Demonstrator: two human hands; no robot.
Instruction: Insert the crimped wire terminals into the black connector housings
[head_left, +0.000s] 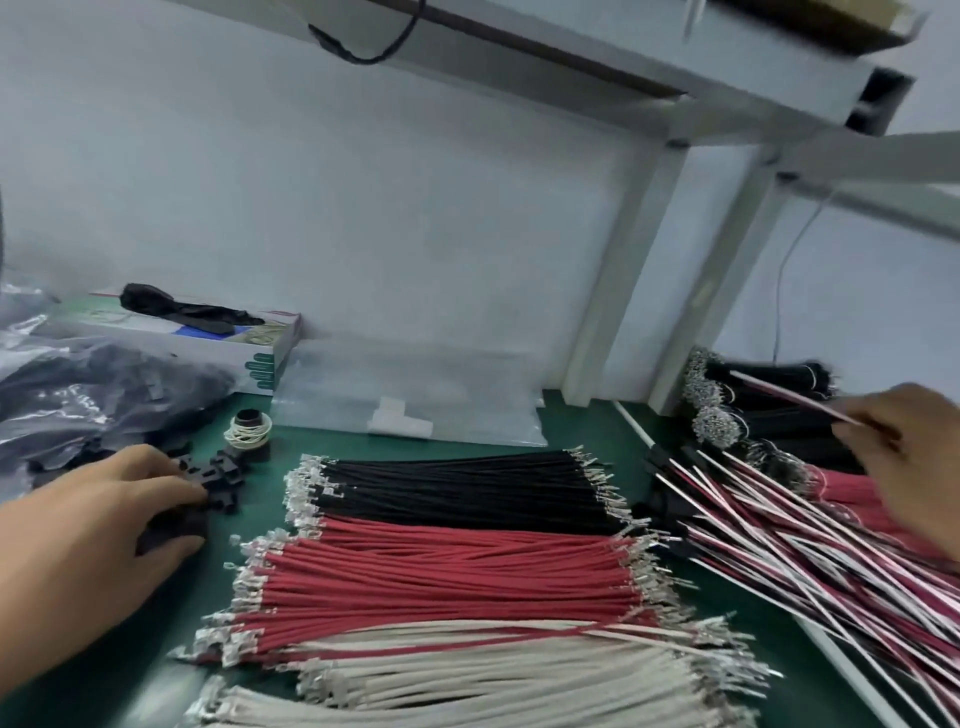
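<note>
**Q:** Closest to the camera, what lies on the green mat?

**A:** White wires with metal terminals at both ends, laid side by side. Just beyond them lie the red wires, then the black wires, 3 rows touching one another.

**Q:** And the hands?

**A:** The left hand rests at the left on a scatter of black connector housings, its fingers curled onto them and the thumb against 1 below; whether it actually pinches a housing I cannot tell. The right hand is at the right edge, fingers pinched round a thin pink-and-white wire that slants up to the left.

**Q:** What is under the right hand?

**A:** A fanned heap of red, white and black assembled leads, some ending in black housings, and behind it bundled black wires with silvery terminals.

**Q:** Any containers?

**A:** At the far left a clear plastic bag holds dark parts, too blurred to name. Behind it an open white box has a black strip lying across its top. A flat clear bag with small white pieces inside leans at the wall, and a small black spool wound with pale bands stands near the housings.
</note>
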